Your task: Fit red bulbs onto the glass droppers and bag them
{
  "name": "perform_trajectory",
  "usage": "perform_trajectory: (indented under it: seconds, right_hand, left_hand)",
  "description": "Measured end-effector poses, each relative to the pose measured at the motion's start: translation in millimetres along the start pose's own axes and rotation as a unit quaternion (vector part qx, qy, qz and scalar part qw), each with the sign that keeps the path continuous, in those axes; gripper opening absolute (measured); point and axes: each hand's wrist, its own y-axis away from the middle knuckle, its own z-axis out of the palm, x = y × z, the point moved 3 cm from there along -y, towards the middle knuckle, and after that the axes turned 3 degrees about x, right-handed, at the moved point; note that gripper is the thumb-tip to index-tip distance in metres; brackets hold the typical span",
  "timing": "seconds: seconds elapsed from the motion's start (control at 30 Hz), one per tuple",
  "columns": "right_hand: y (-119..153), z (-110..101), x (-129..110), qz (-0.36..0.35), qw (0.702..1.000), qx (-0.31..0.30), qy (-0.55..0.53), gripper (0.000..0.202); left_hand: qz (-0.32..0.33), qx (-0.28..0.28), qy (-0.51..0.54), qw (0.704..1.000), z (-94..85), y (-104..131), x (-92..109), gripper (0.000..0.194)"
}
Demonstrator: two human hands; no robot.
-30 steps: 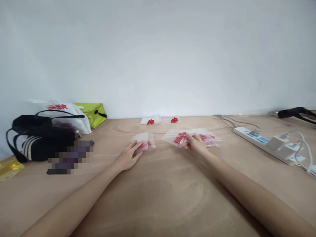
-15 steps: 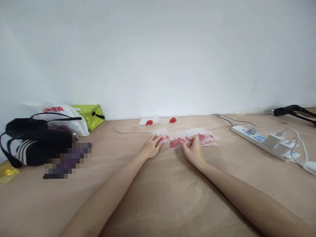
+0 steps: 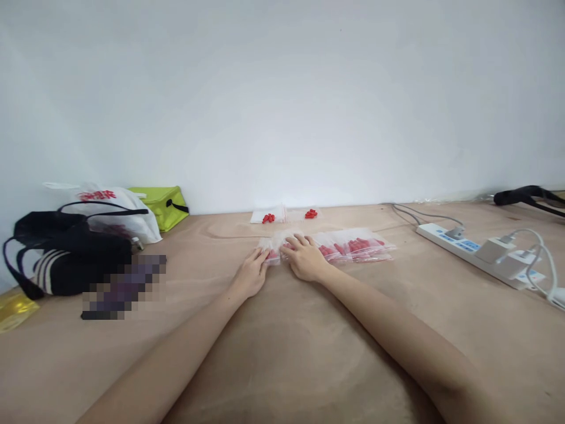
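Several clear zip bags [image 3: 359,246] holding red capsule-shaped pieces lie overlapping in a row at the middle of the table. My left hand [image 3: 251,274] rests its fingertips on the near edge of the leftmost bag [image 3: 273,258], fingers stretched out. Just right of it, my right hand [image 3: 305,258] lies palm down over the neighbouring bag, fingers spread, hiding part of it. Behind the row, two small piles of red pieces, a left pile [image 3: 268,218] and a right pile [image 3: 311,214], sit on further clear bags.
On the left are a black bag [image 3: 88,265], a white plastic bag [image 3: 145,227], a lime-green box bag [image 3: 170,203] and a pixelated dark item [image 3: 128,288]. A white power strip [image 3: 459,244] with plugs and cables lies to the right, a black strap-like object [image 3: 523,194] beyond it.
My right hand has moved left along the row, its pinched fingers now spread flat. My left hand has slid left and toward me, and the leftmost bag has shifted left.
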Motion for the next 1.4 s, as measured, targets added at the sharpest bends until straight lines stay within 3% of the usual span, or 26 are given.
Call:
perform_trajectory:
  seconds: [0.13,0.37,0.6,0.87,1.03,1.2,1.4]
  right_hand:
    - [-5,9,1,0.031,0.997,-0.069,-0.022,0.032]
    - [28,6,16,0.127,0.991,-0.042,0.003,0.033]
    - [53,-8,22,0.03,0.997,0.065,-0.03,0.03]
    - [36,-4,9,-0.08,0.99,0.11,0.039,0.028]
    - [31,2,9,-0.089,0.984,0.142,0.06,0.029]
    - [35,3,11,-0.098,0.97,0.22,0.041,0.023]
    - [36,-3,11,-0.113,0.963,0.242,0.041,0.021]
  left_hand:
    - [0.013,-0.036,0.0,0.999,-2.1,1,5,0.04]
    - [0.044,-0.034,0.006,0.998,0.3,0,17,0.043]
    - [0.09,0.002,0.047,0.995,-9.5,9,18,0.041]
    - [0.125,0.022,0.083,0.988,-14.7,17,6,0.025]
    - [0.208,0.072,0.017,0.975,-13.9,14,6,0.026]
    - [0.298,0.139,-0.084,0.94,-14.3,15,5,0.028]
    - [0.365,0.177,-0.15,0.902,-19.0,18,9,0.03]
